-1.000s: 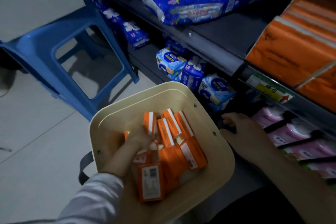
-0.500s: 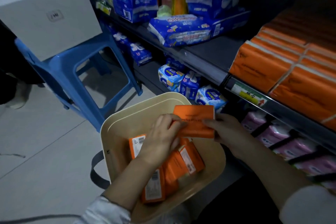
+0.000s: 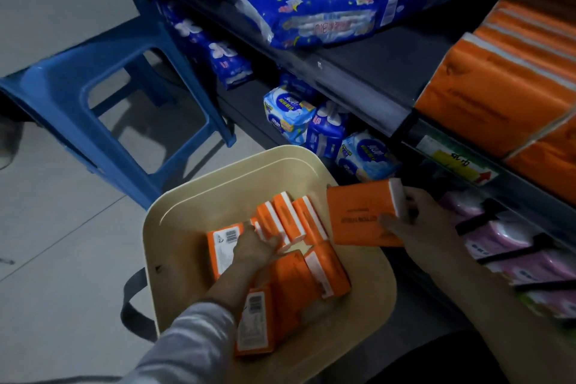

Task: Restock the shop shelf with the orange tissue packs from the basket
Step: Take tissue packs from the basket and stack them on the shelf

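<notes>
Where 2 hands had shared it 0.5 s before, 1 orange tissue pack (image 3: 358, 215) was clamped in the right hand (image 3: 419, 227) alone over the basket (image 3: 187, 215) at its right rim, near the shelf (image 3: 392, 68), while the left hand (image 3: 254, 248) had dropped among the remaining packs (image 3: 325, 271), its grip unclear, likely seeking the next.

Looked like a small shop, honestly. Dark metal shelving (image 3: 358, 72) ran right past the fingers (image 3: 408, 201) of the right hand (image 3: 420, 227). It was crammed with blue wrapped packs (image 3: 311, 12) well beyond them, pink packs (image 3: 514, 246) just beside them and stacked orange tissue bundles (image 3: 498, 97) above. A yellow price label (image 3: 458, 162) was clipped to the shelf edge.
</notes>
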Demonstrator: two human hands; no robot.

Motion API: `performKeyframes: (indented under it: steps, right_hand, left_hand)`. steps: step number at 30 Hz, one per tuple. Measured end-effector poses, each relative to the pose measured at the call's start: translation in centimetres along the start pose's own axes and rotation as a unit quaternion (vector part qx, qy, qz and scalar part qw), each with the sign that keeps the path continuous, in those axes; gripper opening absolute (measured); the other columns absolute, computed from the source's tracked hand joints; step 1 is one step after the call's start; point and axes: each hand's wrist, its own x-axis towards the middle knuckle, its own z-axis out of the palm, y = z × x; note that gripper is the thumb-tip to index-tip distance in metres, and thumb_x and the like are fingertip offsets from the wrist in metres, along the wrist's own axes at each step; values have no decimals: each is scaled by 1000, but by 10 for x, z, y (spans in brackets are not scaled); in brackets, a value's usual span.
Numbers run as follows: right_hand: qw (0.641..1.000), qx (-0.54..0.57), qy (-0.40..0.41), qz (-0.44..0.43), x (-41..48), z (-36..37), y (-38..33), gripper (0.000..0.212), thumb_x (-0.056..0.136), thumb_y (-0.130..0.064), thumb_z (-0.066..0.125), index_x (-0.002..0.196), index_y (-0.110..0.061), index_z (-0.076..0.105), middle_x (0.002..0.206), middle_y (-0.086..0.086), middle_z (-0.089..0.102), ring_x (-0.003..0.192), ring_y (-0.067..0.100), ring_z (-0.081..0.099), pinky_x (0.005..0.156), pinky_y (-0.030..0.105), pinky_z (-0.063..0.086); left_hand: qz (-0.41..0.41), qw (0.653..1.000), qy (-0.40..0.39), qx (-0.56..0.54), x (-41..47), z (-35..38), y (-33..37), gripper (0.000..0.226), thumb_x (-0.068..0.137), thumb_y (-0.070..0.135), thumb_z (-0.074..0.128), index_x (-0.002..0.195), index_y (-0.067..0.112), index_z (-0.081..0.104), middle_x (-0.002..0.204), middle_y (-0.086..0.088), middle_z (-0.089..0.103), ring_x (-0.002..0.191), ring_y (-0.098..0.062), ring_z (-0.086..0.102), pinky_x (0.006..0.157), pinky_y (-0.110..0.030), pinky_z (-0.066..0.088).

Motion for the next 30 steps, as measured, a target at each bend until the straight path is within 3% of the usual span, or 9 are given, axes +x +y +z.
performKeyframes:
  steps: [4, 6, 9, 14, 17, 20, 24, 27, 30]
  right_hand:
    - [1000, 17, -7, 9, 8, 2, 5, 56, 83, -19, 67, 133, -21, 42, 104, -11, 52, 97, 12, 53, 84, 36, 49]
    - [1000, 25, -14, 10, 11, 3, 8, 55, 83, -19, 68, 132, -24, 43, 96, -20, 49, 93, 7, 53, 82, 33, 49]
    - [999, 47, -21, 18, 14, 2, 12, 51, 84, -18, 67, 129, -26, 44, 98, -19, 50, 91, 0, 53, 78, 28, 48]
    - [997, 63, -30, 25, 11, 0, 10, 49, 85, -18, 66, 127, -27, 43, 97, -21, 49, 89, -2, 52, 70, 22, 46]
    - [998, 60, -31, 20, 8, -2, 7, 51, 84, -18, 67, 129, -26, 43, 96, -21, 48, 88, -1, 52, 73, 25, 47]
    - [998, 58, -23, 18, 3, -5, 3, 54, 84, -18, 67, 131, -23, 43, 100, -14, 50, 85, -1, 51, 76, 28, 47]
    - [997, 74, -6, 9, -9, -11, -6, 54, 82, -17, 69, 131, -19, 45, 115, -1, 55, 93, 12, 56, 78, 32, 49]
    - [996, 94, 8, -7, -22, -16, -15, 53, 80, -14, 69, 129, -18, 47, 112, 1, 56, 93, 14, 56, 79, 33, 49]
    - [990, 137, 27, -20, -40, -23, -25, 49, 80, -9, 66, 125, -21, 51, 108, -1, 55, 85, 9, 53, 71, 28, 45]
  left_hand:
    - [-22, 999, -4, 24, -8, 17, 24, 70, 74, 43, 76, 124, 0, 53, 123, -16, 61, 111, -31, 60, 94, -36, 48]
    - [-26, 999, 4, 40, -5, 27, 27, 72, 74, 41, 77, 124, -4, 52, 124, -18, 60, 113, -31, 58, 95, -33, 46]
    - [-4, 999, 3, 35, -3, 33, 25, 64, 73, 28, 80, 124, 0, 54, 123, -17, 61, 112, -32, 59, 91, -32, 44]
    - [-33, 995, -3, 96, -11, 21, 14, 43, 82, 27, 71, 114, 0, 57, 117, -19, 63, 109, -33, 59, 85, -32, 44]
    - [-48, 994, 8, 94, -21, 7, 12, 40, 87, 30, 65, 112, 0, 59, 117, -20, 63, 111, -35, 57, 87, -32, 42]
    - [-50, 998, 13, 36, -36, -8, 18, 44, 84, 33, 68, 109, -2, 62, 113, -23, 64, 108, -35, 59, 88, -34, 44]
    - [-26, 988, 11, -151, -54, -32, 25, 51, 64, 46, 70, 100, 11, 59, 104, -14, 69, 95, -29, 66, 84, -42, 54]
    - [3, 969, -18, -247, -87, -54, 47, 25, 84, 22, 60, 106, 12, 54, 99, -16, 68, 78, -25, 65, 64, -32, 51]
    - [54, 950, -52, -304, -119, -71, 64, 16, 90, 11, 53, 106, 10, 52, 86, -12, 67, 65, -20, 67, 57, -29, 53]
